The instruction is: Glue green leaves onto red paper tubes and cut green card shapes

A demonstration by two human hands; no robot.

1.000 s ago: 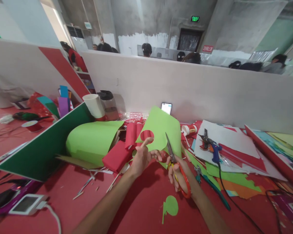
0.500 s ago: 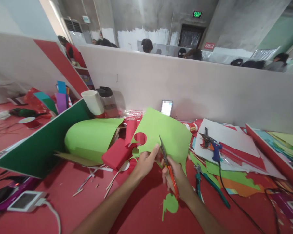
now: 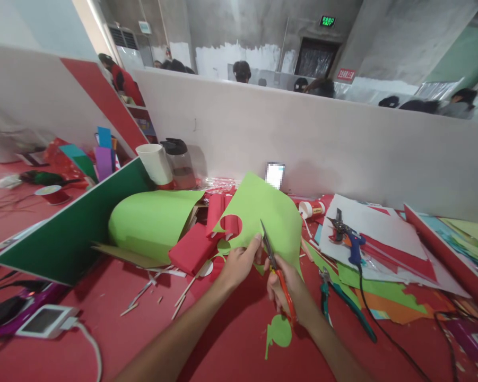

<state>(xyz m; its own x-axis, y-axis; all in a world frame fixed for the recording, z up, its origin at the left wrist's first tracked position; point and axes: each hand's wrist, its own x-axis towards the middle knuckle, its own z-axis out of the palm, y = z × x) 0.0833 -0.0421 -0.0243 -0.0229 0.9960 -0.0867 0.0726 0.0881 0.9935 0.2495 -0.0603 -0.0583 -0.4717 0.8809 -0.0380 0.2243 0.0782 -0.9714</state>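
My left hand [image 3: 242,262] pinches the lower edge of a light green sheet [image 3: 258,204], thumb on top. The sheet has a round notch cut in its left side. In my right hand [image 3: 288,284] are scissors with orange handles [image 3: 284,289], their blades lying over the sheet just right of my left thumb. Below my right hand, a round green cutout [image 3: 279,331] with a thin strip rests on the red table [image 3: 231,345]. A red block [image 3: 193,248] lies left of the sheet.
Green-handled pliers [image 3: 350,305] and a blue glue gun [image 3: 355,244] with its cord lie at right, beside stacked papers. A rolled green sheet [image 3: 147,225], a green board [image 3: 75,228], a white cup [image 3: 155,164] and a jug [image 3: 181,164] stand left.
The green sheet's right part has curled inward, uncovering more of the white bottle behind it. Both hands keep their grip. The whole view has shifted slightly.
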